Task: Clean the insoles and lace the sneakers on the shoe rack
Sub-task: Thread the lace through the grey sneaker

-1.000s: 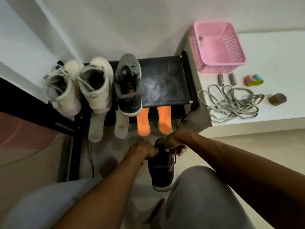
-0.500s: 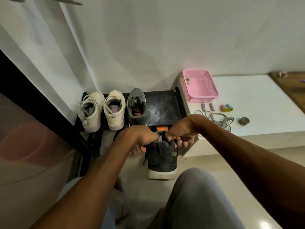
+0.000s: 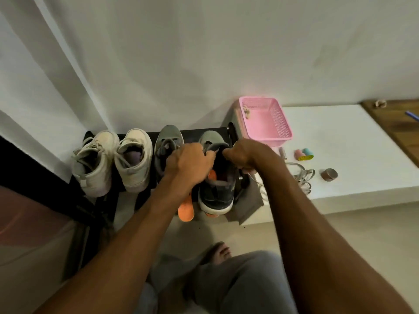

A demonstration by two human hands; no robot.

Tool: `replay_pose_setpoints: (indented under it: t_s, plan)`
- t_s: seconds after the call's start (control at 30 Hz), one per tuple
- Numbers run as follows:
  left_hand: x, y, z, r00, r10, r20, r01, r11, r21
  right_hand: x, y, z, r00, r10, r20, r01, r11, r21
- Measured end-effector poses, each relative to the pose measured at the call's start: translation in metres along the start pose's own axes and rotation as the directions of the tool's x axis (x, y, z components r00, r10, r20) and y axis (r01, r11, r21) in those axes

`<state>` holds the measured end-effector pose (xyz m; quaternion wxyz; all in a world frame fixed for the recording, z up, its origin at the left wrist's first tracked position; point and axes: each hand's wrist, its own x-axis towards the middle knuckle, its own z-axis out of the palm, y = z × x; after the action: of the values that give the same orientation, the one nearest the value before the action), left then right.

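Note:
A dark grey sneaker (image 3: 216,196) sits on the right end of the black shoe rack (image 3: 221,130), toe toward the wall. My left hand (image 3: 190,164) grips its left collar and my right hand (image 3: 246,155) grips its right collar. Its mate, another grey sneaker (image 3: 166,141), stands just to the left, partly behind my left hand. Two cream high-top sneakers (image 3: 96,162) (image 3: 135,159) fill the left end of the rack. Orange insoles (image 3: 186,209) stick out from the shelf below. Grey laces (image 3: 303,177) lie on the white ledge, partly hidden by my right arm.
A pink basket (image 3: 265,120) stands on the white ledge (image 3: 353,155) beside the rack. Small pink and teal rollers (image 3: 303,154) and a brown tape roll (image 3: 329,174) lie near it. A white curtain hangs at left. My knee and bare foot (image 3: 218,252) are below.
Both hands lifted the dark grey sneaker from the floor up and away onto the rack's right end. The view also pulled back and tilted up.

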<state>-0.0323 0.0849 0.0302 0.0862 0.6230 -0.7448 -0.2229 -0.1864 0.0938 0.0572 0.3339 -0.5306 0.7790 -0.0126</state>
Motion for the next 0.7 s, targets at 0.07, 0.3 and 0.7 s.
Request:
replay_pose_setpoints:
  t_s: [0.07, 0.3, 0.7]
  plan:
    - [0.008, -0.009, 0.026, 0.999, -0.028, -0.045, 0.026, 0.999, -0.026, 0.016, 0.006, 0.026, 0.984, -0.008, -0.181, 0.004, 1.0, -0.02]
    - [0.033, -0.024, 0.062, 0.999, -0.041, -0.016, 0.042, 0.998, 0.054, 0.049, 0.01, 0.082, 0.928, 0.085, -0.363, -0.059, 0.995, 0.081]
    - [0.074, -0.042, 0.054, 0.993, 0.105, -0.061, -0.108, 0.993, -0.052, 0.073, -0.009, 0.071, 0.918, -0.028, -0.396, 0.03, 1.0, 0.0]
